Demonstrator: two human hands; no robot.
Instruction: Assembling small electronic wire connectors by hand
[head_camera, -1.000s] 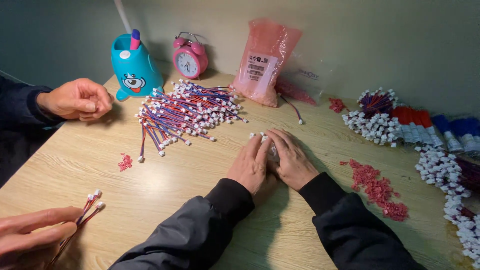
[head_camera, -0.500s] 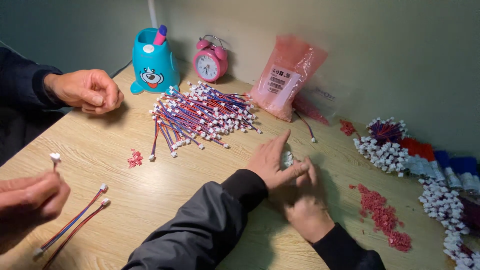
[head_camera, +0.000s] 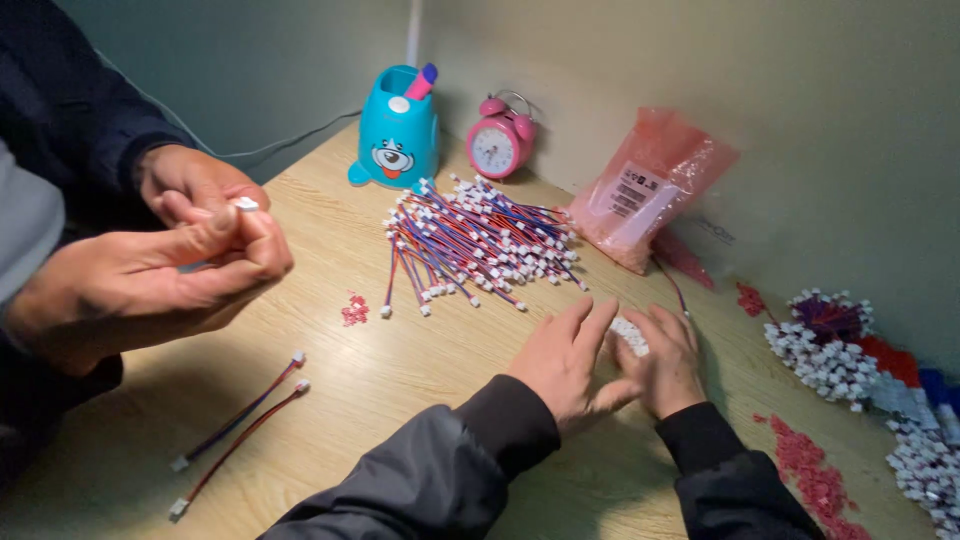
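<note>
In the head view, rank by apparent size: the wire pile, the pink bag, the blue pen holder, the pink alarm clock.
1. Wire pile
2. Pink bag
3. Blue pen holder
4. Pink alarm clock
All sit at a similar distance, so the order looks reliable.

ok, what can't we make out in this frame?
All in the head view:
- Small white connectors: mostly covered by the left hand and right hand, so the grip and count are unclear.
- White connector piles: cut off by the right edge.
- White piece pinched in the other person's hands: too small to identify.
</note>
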